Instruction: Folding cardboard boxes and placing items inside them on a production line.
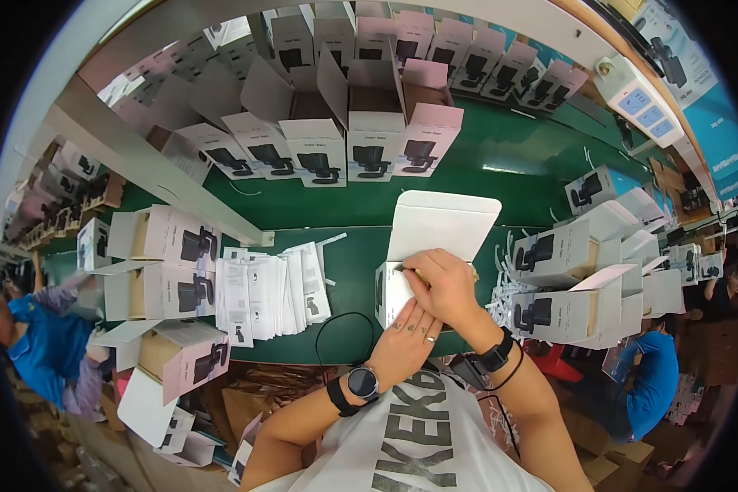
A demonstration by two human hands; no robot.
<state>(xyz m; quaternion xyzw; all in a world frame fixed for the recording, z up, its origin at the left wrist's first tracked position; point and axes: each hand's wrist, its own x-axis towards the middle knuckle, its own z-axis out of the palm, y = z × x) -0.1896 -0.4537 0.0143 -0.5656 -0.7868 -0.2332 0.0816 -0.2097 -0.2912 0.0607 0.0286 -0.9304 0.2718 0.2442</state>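
Observation:
In front of me on the green table stands a white cardboard box [444,225] with its lid flap raised at the back. My right hand [447,287] lies over its opening, fingers curled down. What those fingers pinch, if anything, is hidden. Lower and to the left, my left hand [404,340] has its fingers together against the near side of the box, tips under the right hand. A white panel or paper [398,293] shows at the opening beside the fingers. Left of the box lies a spread of folded white leaflets [271,291].
Open printed boxes stand in rows at the back [318,160], at the left [180,289] and at the right [562,316]. White cables [504,287] are bundled by the right boxes. A black cable [336,318] loops near my left wrist. A socket strip [644,102] hangs upper right. People in blue sit on both sides.

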